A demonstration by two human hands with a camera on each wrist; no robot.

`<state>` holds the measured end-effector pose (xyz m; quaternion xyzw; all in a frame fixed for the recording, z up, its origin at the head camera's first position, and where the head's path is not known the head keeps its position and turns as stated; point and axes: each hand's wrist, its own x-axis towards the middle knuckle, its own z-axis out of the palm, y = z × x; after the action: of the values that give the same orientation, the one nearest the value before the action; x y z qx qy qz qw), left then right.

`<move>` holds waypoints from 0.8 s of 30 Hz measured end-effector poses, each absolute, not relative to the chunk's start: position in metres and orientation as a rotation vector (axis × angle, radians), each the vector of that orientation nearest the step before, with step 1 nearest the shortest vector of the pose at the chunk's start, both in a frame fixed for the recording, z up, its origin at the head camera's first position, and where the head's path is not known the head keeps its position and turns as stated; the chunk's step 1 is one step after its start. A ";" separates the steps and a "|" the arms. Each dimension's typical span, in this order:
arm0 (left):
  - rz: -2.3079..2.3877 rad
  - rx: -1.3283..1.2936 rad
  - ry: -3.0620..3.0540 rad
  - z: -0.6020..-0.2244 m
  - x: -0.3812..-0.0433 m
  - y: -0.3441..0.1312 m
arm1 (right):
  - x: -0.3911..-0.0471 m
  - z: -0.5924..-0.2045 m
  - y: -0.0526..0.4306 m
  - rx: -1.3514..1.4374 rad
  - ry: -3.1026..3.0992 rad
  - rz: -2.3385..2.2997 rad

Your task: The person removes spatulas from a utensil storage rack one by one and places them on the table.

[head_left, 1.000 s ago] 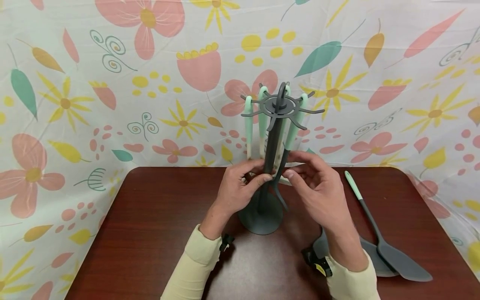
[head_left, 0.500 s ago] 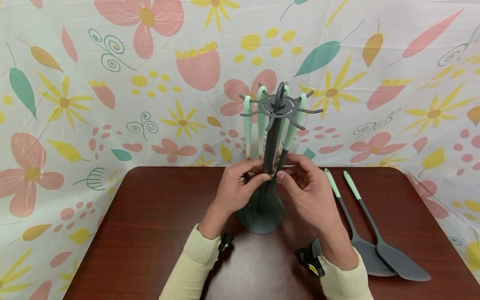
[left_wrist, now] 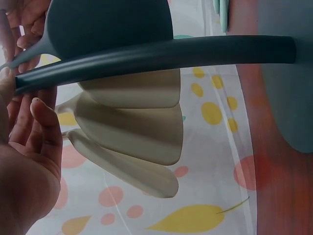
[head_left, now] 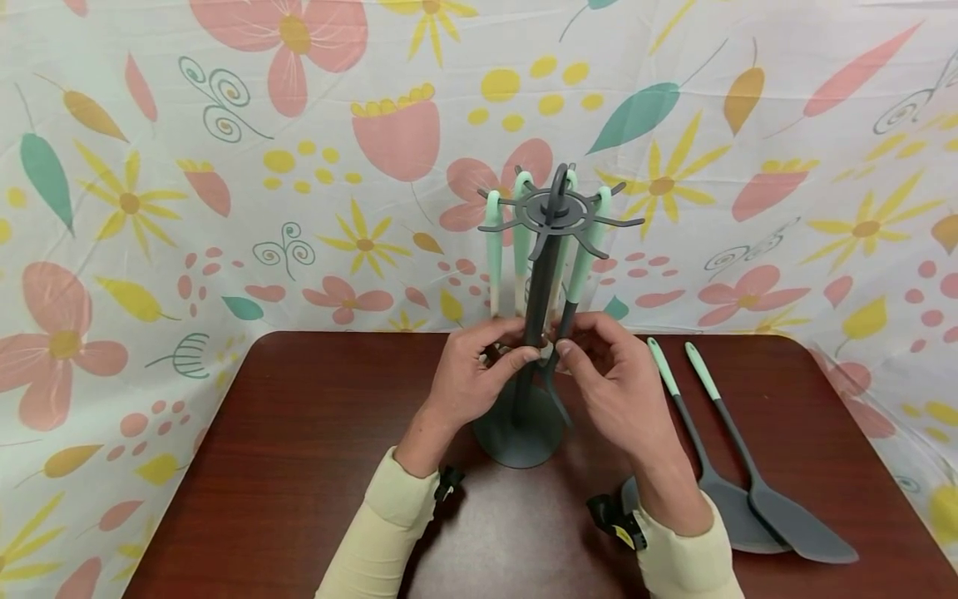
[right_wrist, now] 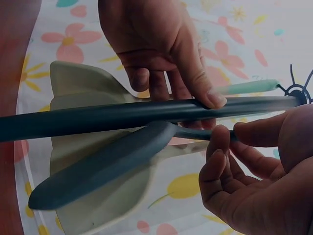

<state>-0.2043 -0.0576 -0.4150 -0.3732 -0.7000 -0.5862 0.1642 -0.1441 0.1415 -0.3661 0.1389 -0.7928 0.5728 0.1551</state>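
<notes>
— What do we have nearest us?
— On the reddish-brown table (head_left: 299, 466), by the right forearm, we see two dark grey flat-bladed turners (head_left: 758, 492) with mint-green handles, one blade overlapping the other. A grey edge shows left of that wrist too; we can't tell whether it is part of a turner or another piece.
— And the hands?
— The left hand (head_left: 471, 374) wraps the smooth dark grey post (head_left: 539, 291), thumb in front and fingers behind. The right hand (head_left: 624, 378) has a narrow pinch on the shaft of a dark grey broad-headed utensil (head_left: 579, 287) with a mint-green handle.
— Where does that utensil sit?
— Beside the post, on its right, its top on an arm of the spoked grey ring (head_left: 557, 210), its head hanging above the round grey base (head_left: 516, 449).
— What could go wrong?
— We'd worry about the handle slipping off its arm if the pinch lifts or tugs outward. A slack left grip with a sideways pull could rock the stand.
— Anything farther off?
— Three beige utensils (left_wrist: 142, 129) hang behind, before the flowered cloth (head_left: 299, 208). If we let the dark head swing back, it could knock them.
</notes>
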 end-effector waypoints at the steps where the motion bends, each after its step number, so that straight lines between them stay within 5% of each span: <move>1: -1.673 -1.062 -1.997 -0.415 -0.204 -0.058 | -0.144 -0.366 0.142 0.397 -2.269 1.639; 24: -1.676 -1.054 -2.012 -0.414 -0.204 -0.056 | -0.143 -0.364 0.144 0.395 -2.138 1.638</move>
<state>-0.2039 -0.0565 -0.4143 -0.3686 -0.7038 -0.5862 0.1589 -0.1430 0.1440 -0.3640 0.1421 -0.7682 0.5885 0.2084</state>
